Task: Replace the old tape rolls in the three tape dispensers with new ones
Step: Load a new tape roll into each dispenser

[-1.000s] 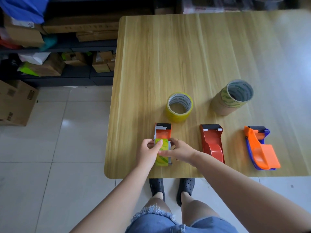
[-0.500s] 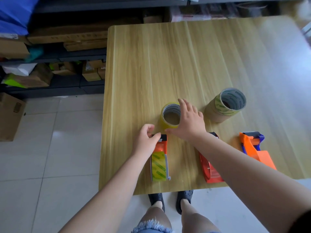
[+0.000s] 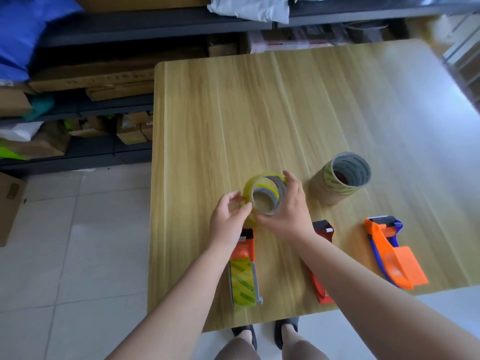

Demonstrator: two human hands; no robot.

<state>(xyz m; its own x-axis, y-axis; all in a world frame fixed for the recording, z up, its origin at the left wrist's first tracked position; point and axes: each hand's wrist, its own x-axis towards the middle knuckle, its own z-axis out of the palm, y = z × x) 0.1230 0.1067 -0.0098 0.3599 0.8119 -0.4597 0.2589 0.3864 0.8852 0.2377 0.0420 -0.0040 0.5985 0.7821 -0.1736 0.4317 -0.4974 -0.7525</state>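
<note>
My right hand [image 3: 285, 211] grips a yellowish clear tape roll [image 3: 265, 194], tilted and lifted off the wooden table [image 3: 259, 113]. My left hand [image 3: 228, 219] touches the roll's left rim with its fingertips. Below my hands lies an orange dispenser [image 3: 244, 266] with a green-striped tape roll in it. A red dispenser [image 3: 322, 232] sits to its right, mostly hidden by my right forearm. An orange and blue dispenser [image 3: 389, 250] lies at the right. A stack of tape rolls [image 3: 340, 178] stands behind them.
Dark shelves with cardboard boxes [image 3: 91, 81] run along the left and back of the table. A cardboard box [image 3: 10, 203] stands on the tiled floor at the left. My feet [image 3: 267, 333] show under the table's near edge.
My hands left the orange dispenser. My right hand reached forward to the loose yellowish roll and lifted it; my left hand came up to its rim. The camera tilted upward.
</note>
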